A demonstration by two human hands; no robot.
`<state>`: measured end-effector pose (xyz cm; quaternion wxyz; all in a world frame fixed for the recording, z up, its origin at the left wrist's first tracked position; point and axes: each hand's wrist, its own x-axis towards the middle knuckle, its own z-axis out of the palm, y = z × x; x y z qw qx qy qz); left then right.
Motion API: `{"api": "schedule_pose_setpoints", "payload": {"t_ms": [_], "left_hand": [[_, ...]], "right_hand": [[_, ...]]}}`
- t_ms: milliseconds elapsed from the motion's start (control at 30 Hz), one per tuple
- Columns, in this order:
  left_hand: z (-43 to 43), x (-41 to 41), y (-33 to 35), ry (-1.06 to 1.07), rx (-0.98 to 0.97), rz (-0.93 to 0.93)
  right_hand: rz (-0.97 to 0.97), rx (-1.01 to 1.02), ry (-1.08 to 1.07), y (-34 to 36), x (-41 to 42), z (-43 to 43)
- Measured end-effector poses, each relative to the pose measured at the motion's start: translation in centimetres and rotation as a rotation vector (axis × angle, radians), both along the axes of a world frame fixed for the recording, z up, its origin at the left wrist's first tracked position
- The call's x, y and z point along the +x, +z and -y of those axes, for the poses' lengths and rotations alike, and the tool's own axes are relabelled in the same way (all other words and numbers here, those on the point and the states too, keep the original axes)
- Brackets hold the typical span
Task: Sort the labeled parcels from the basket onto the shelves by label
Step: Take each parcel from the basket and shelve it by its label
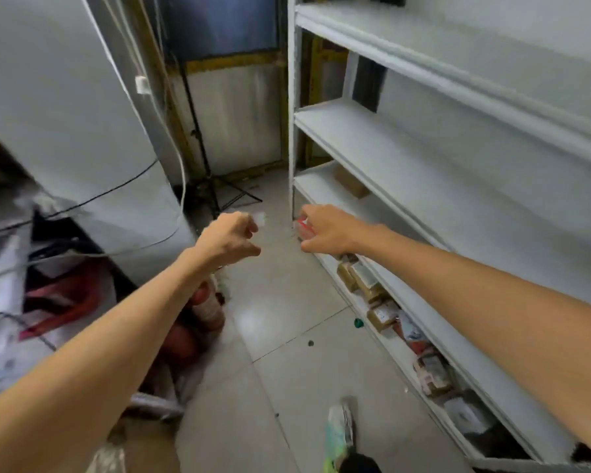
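Two hands: both are stretched forward side by side, close to the front corner post of a shelving unit.
Parcel: a small red-and-white parcel sits in the right hand, mostly hidden by the fingers. Its label cannot be read.
Right hand: the right hand has its fingers curled round the parcel, knuckles up.
Left hand: the left hand is just beside the right, fingers curled in and thumb out. A pale blur sits at its fingertips, so I cannot tell whether it holds anything.
Step in hand: this looks like carrying one parcel to its shelf, just before setting it down.
Next move: it likely calls for matching the label to a shelf, then reaching past the post and letting go on the board.
Shelving: the white metal shelving unit runs along the right hand's side. A brown cardboard box lies just beyond the hand. A row of brown and white parcels fills the lowest shelf, below the right forearm.
Floor: the pale glossy tiled floor is under both hands, with one light shoe near the person.
Room: a black tripod stand is beyond the left hand. A blurred red basket and cables lie out to the left, below the left forearm.
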<state>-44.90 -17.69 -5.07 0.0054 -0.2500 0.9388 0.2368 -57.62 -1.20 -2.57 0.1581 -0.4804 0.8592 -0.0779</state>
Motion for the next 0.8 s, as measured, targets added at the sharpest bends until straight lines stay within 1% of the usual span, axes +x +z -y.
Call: {"api": "schedule_pose_setpoints", "payload": {"t_ms": [167, 300, 367, 600, 733, 800], "left_hand": [[6.3, 9.3, -0.6, 0.239, 0.005, 0.056], [8.5, 17.0, -1.8, 0.471, 0.049, 0.065], [8.8, 20.8, -2.4, 0.575, 0.075, 0.074], [6.4, 32.6, -3.0, 0.987, 0.133, 0.077], [2.7, 38.8, -2.6, 1.244, 0.117, 0.103], [0.5, 41.4, -2.7, 1.353, 0.106, 0.110]], "right_hand": [[0.008, 0.024, 0.276, -1.1, 5.1, 11.2], [0.054, 0.054, 0.520, -2.4, 10.2, 18.0], [0.039, 0.081, 0.679, -2.9, 12.9, 20.5], [-0.001, 0.146, 1.155, -3.4, 24.6, 27.3], [-0.002, 0.248, 1.445, -3.3, 33.1, 28.0], [-0.021, 0.250, 1.570, -3.3, 37.2, 27.8]]}}
